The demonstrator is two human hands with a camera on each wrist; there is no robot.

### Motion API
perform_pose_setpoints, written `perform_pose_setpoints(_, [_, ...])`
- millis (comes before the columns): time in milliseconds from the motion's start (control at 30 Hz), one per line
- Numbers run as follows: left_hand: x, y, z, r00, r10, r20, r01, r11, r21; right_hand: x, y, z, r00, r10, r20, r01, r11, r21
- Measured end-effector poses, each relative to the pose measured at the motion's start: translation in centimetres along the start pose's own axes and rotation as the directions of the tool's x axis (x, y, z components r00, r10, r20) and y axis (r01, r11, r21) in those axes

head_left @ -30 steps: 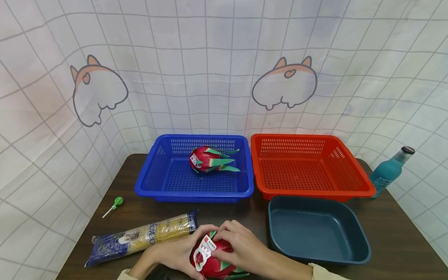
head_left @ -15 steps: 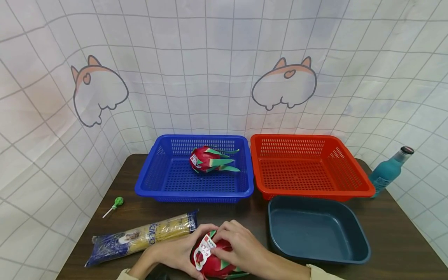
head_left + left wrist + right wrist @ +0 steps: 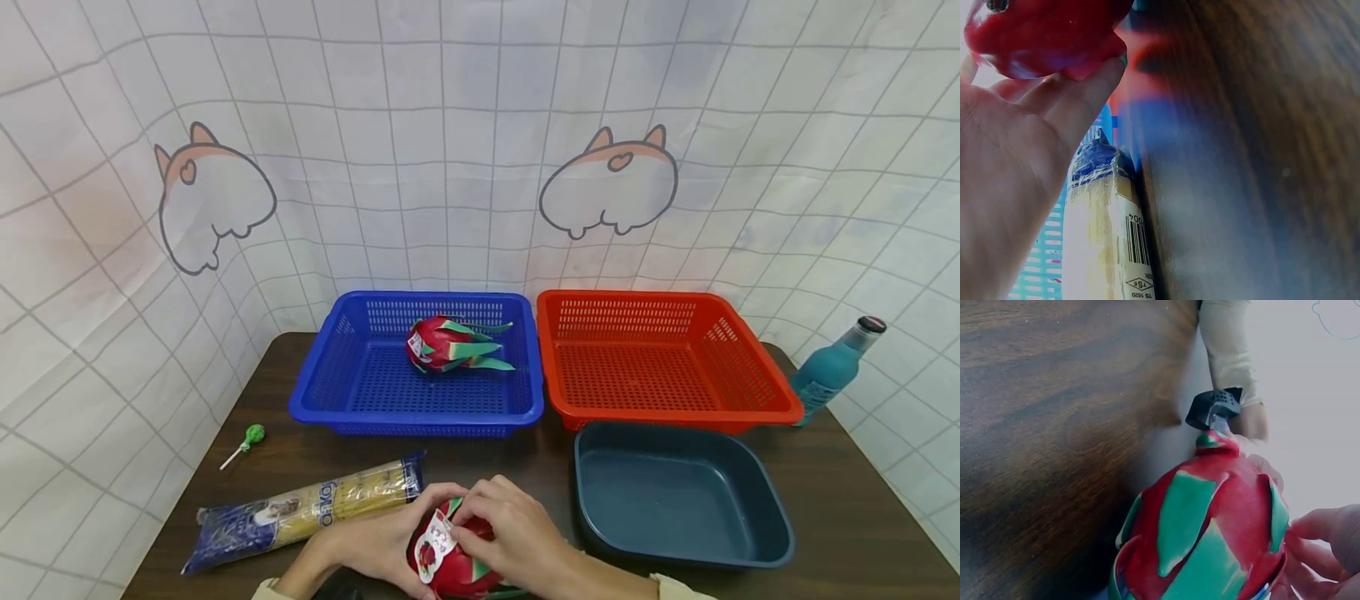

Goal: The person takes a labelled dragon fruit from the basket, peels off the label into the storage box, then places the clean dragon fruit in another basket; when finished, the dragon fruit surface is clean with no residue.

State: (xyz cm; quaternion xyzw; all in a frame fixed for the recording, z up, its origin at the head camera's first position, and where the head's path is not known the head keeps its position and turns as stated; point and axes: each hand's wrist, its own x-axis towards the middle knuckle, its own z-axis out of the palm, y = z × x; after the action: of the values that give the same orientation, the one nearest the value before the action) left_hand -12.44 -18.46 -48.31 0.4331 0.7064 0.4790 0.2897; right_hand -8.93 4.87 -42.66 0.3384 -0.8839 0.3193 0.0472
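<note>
My left hand (image 3: 382,537) grips a red dragon fruit (image 3: 459,577) with green scales at the table's near edge, fingers and thumb spread around its left side. A white sticker (image 3: 432,552) with a fruit picture is on its upper face. My right hand (image 3: 517,533) pinches the sticker's right edge between thumb and curled fingers. In the left wrist view the fruit's smooth end (image 3: 1047,34) rests against the palm and fingers. The right wrist view shows its green scales (image 3: 1188,519), with fingers (image 3: 1319,534) at its right side; the sticker is hidden there.
Behind stand a blue basket (image 3: 416,429) holding another dragon fruit (image 3: 442,343), a red basket (image 3: 675,417) and a dark tray (image 3: 675,508). A spaghetti packet (image 3: 307,508) and green lollipop (image 3: 255,433) lie left. A turquoise bottle (image 3: 828,367) stands far right.
My right thumb and fingers have shifted slightly left and drawn at the sticker's edge. Its upper right part now looks narrower and lifted. My left hand and the fruit stay in place.
</note>
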Motion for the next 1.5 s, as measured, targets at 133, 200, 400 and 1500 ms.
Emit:
perform_pose_setpoints(133, [0.0,0.0,0.0,1.000,0.014,0.004,-0.014,1.000,0.005,-0.1,-0.1,-0.1,0.998,0.046,0.047,-0.048,0.998,0.031])
perform_pose_setpoints(200, [0.0,-0.1,0.0,1.000,0.023,0.007,-0.023,1.000,0.004,-0.1,-0.1,-0.1,0.997,0.056,0.054,-0.059,0.997,0.043])
perform_pose_setpoints(400, [0.1,0.0,-0.1,1.000,0.016,0.011,-0.016,1.000,0.001,-0.2,-0.1,0.0,0.998,0.055,0.014,-0.055,0.997,0.061])
perform_pose_setpoints(1500, [0.1,-0.1,-0.2,0.999,0.041,0.014,-0.042,0.999,0.016,-0.5,-0.2,1.6,0.992,0.051,-0.118,-0.019,0.967,0.255])
